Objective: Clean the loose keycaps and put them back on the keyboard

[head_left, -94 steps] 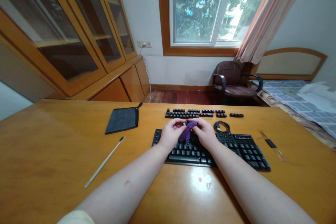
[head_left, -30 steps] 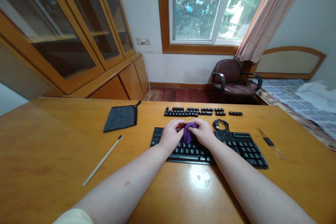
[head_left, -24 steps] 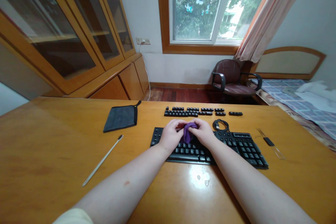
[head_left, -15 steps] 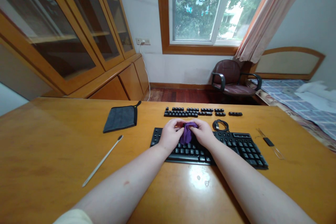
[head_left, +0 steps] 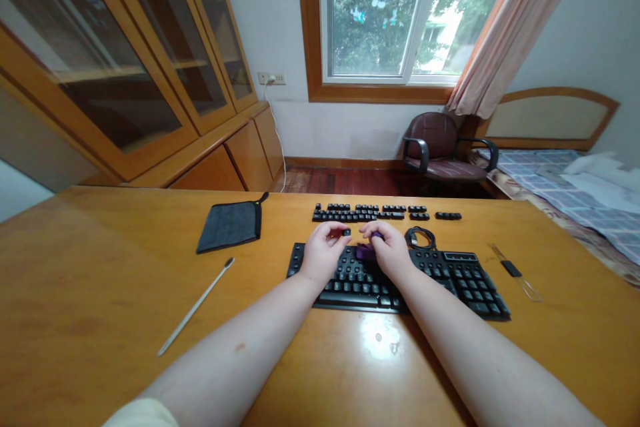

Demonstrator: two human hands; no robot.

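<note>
Between its thumb and fingers my left hand (head_left: 323, 253) pinches a small black keycap (head_left: 347, 232). My right hand (head_left: 390, 250), a short way to the right, is closed on a bunched purple cloth (head_left: 366, 252). Both hands are over the far side of a black keyboard (head_left: 370, 287), whose upper rows show bare key stems on the left. Behind the hands, loose black keycaps (head_left: 345, 217) lie in rows on the desk. The keyboard's coiled cable (head_left: 420, 238) sits beside my right hand.
On the wooden desk (head_left: 90, 267), a dark grey zip pouch (head_left: 230, 225) and a long white brush (head_left: 196, 307) lie to the left. A wire keycap puller (head_left: 511, 269) rests right of the keyboard. Past the desk stand an armchair (head_left: 437, 147) and a bed (head_left: 555, 170).
My hands have drawn slightly apart. The cloth, which was between both hands, is now in my right hand only, and the keycap shows in my left fingers.
</note>
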